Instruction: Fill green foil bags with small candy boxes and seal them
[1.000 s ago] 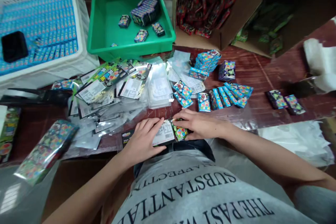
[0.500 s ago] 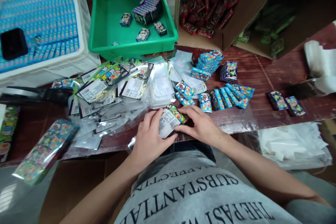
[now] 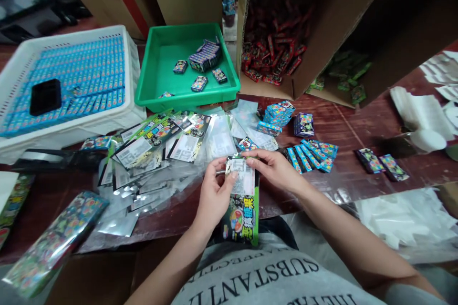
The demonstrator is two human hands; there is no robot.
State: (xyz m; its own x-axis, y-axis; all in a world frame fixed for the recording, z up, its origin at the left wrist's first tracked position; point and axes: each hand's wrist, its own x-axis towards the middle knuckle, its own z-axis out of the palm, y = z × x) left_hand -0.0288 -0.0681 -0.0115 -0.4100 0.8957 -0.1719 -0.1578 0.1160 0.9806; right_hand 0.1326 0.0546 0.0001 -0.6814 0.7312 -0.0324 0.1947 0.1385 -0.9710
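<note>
Over the table's front edge I hold a printed plastic packet (image 3: 244, 212), black and green with large coloured lettering and a white label at its upper end. My left hand (image 3: 214, 195) grips its left side, the thumb lying across the label. At the top edge, the fingers of my right hand (image 3: 277, 169) pinch the packet's upper right corner. Whatever is inside it cannot be made out. Just beyond my hands lie a small blue box (image 3: 247, 144) and a row of blue boxes (image 3: 310, 155). To the left spreads a pile of flat printed packets (image 3: 153, 138).
Behind the pile stand a white crate (image 3: 134, 64) full of blue boxes, with a black object (image 3: 45, 97) on top, and a green tray (image 3: 153, 66) with purple boxes. Cardboard cartons (image 3: 332, 33) rise at the back. A filled long packet (image 3: 57, 243) overhangs the front left edge.
The packet has turned and come nearer my body, its lettered part now hanging toward me. Both hands have shifted with it. The view has tilted up, showing more of the background.
</note>
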